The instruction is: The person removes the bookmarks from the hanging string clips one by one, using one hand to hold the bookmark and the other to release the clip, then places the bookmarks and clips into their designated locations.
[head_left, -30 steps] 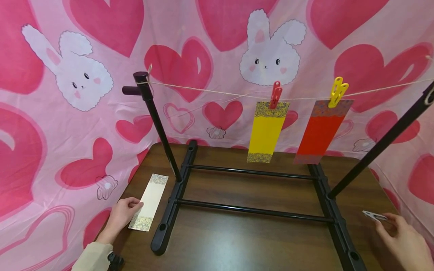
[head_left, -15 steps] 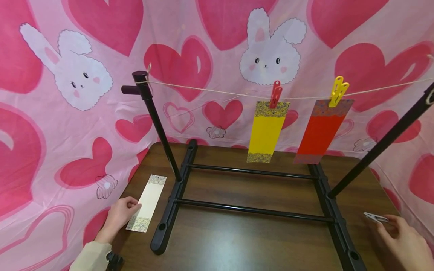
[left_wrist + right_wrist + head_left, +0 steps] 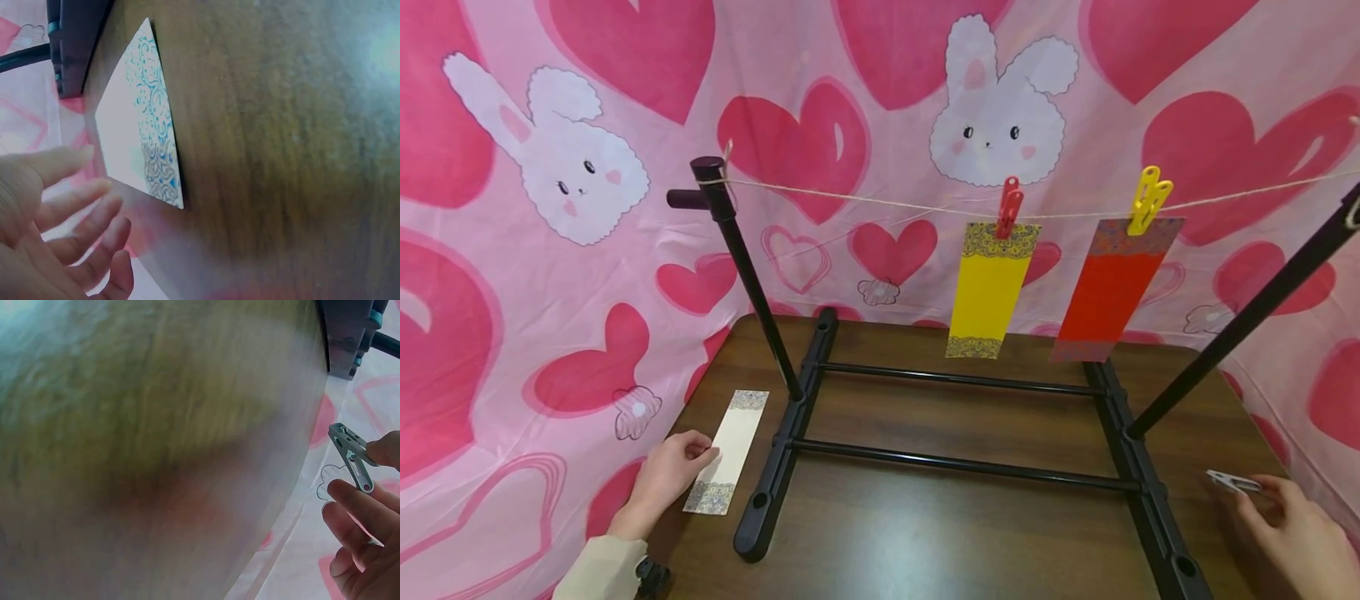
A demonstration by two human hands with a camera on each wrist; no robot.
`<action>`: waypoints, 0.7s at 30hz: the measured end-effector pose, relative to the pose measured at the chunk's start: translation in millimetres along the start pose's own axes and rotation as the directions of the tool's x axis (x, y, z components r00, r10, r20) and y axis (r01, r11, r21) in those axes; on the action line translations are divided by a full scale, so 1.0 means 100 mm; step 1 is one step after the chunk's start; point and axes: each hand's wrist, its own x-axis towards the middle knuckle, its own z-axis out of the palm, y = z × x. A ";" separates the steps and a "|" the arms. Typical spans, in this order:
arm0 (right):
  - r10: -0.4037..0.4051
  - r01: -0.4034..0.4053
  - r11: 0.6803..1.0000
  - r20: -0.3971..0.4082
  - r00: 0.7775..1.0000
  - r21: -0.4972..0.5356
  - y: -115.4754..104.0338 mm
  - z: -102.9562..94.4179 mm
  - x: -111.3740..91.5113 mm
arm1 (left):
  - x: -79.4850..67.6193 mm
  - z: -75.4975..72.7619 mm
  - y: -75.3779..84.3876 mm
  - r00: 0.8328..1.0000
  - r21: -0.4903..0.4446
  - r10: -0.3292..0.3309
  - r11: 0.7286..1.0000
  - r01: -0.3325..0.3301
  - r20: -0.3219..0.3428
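A white bookmark [image 3: 731, 446] with patterned ends and a small hole lies at the table's left, beside the rack. My left hand [image 3: 672, 471] pinches its left long edge between thumb and index finger; in the left wrist view the other fingers curl loosely beside the card [image 3: 125, 131]. At the right, my right hand [image 3: 1292, 533] holds a white clothespin [image 3: 1232, 481] by its handle end. In the right wrist view thumb and fingers grip the clothespin [image 3: 351, 456], its tip pointing away from the palm. A yellow bookmark [image 3: 992, 292] and a red one [image 3: 1112, 292] hang from the string.
A black rack [image 3: 962, 462] stands on the brown wooden table [image 3: 880, 533], a thin string [image 3: 850, 198] stretched between its posts. A red clothespin [image 3: 1009, 208] and a yellow clothespin [image 3: 1149, 202] grip the hanging bookmarks. Pink heart-printed cloth [image 3: 820, 50] encloses the table's sides.
My left hand and the white bookmark have shifted slightly left, then back right, together. The right hand keeps hold of the clothespin, almost still.
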 end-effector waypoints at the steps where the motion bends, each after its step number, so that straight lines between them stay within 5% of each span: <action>1: 0.000 0.000 1.000 -0.001 1.000 0.001 0.01 0.00 0.00 | 0.01 0.01 0.00 1.000 0.002 0.018 1.000 -0.018 -0.011; 7: 0.031 -0.030 0.999 0.020 0.999 -0.013 0.02 0.00 -0.01 | 0.04 0.03 0.04 0.990 0.008 0.107 0.994 -0.106 -0.094; 21: 0.111 -0.108 0.993 0.076 0.991 -0.050 0.07 0.00 -0.02 | 0.01 0.01 0.19 0.959 0.077 0.186 0.982 -0.173 -0.216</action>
